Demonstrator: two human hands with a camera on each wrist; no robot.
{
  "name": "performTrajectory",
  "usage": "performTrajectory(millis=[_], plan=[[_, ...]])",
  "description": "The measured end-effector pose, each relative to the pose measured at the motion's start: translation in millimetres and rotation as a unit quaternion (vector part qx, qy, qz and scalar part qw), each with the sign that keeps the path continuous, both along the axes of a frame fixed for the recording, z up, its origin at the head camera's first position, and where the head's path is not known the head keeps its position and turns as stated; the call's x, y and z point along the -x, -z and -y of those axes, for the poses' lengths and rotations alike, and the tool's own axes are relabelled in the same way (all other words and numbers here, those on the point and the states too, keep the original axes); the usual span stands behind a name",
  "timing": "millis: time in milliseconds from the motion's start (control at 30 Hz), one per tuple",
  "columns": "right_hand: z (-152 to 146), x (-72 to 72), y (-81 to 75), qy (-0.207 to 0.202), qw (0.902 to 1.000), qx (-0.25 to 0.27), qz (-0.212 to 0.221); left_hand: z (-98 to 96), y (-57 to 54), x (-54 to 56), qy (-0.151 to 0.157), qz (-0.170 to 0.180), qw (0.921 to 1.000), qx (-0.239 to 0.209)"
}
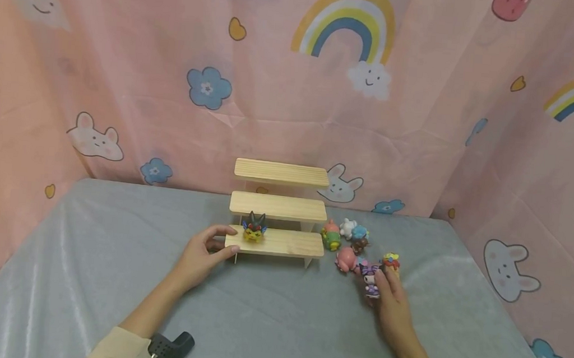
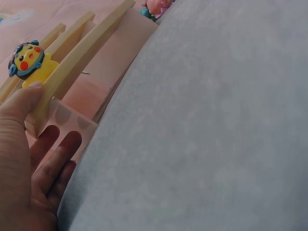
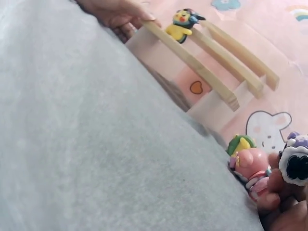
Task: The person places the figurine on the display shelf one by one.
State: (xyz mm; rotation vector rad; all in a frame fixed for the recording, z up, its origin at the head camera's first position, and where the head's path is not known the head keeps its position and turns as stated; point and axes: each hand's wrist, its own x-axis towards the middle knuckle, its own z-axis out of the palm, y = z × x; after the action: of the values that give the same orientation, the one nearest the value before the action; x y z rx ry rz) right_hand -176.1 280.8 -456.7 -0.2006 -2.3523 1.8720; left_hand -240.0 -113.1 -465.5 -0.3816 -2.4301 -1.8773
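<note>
My left hand [image 1: 202, 255] holds the left end of the lowest step of a three-tier wooden display stand [image 1: 287, 243]. In the left wrist view the thumb [image 2: 26, 98] lies at the board's edge, the other fingers below it by the clear side support. A yellow figurine with a dark eared hood [image 1: 254, 228] stands on that step near this hand. Right of the stand, my right hand [image 1: 394, 305] grips a small purple, black and white figurine [image 1: 371, 281]. Its underside [image 3: 297, 166] faces the right wrist camera.
Several figurines cluster right of the stand: a green and orange one [image 1: 331, 236], a white one [image 1: 348, 228], a pink one [image 1: 346, 259]. A yellow and red one [image 1: 391, 261] is just behind my right hand. Grey cloth [image 1: 275, 324] covers the table; a patterned pink curtain [image 1: 283, 100] hangs behind.
</note>
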Motion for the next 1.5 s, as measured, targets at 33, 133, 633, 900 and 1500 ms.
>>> performTrajectory(millis=[33, 133, 633, 900, 1500], plan=[[-0.5, 0.1, 0.3, 0.001, 1.0000, 0.009, -0.002, 0.2, 0.0, 0.0, 0.000, -0.002, 1.0000, 0.001], [-1.8, 0.3, 1.1, 0.007, 0.9999, -0.007, -0.008, 0.3, -0.2, 0.0, -0.002, -0.002, 1.0000, 0.003], [-4.9, 2.1, 0.1, -0.062, 0.9863, 0.148, -0.035, -0.7, -1.6, -0.7, 0.000, 0.008, 0.9999, 0.006], [-4.6, 2.1, 2.4, -0.058, 0.9936, 0.089, -0.039, -0.5, -1.5, -1.1, 0.002, 0.005, 1.0000, 0.004], [0.3, 0.0, 1.5, -0.055, 0.9968, 0.045, -0.036, -0.1, -2.9, -1.7, 0.002, 0.011, 0.9999, 0.003]])
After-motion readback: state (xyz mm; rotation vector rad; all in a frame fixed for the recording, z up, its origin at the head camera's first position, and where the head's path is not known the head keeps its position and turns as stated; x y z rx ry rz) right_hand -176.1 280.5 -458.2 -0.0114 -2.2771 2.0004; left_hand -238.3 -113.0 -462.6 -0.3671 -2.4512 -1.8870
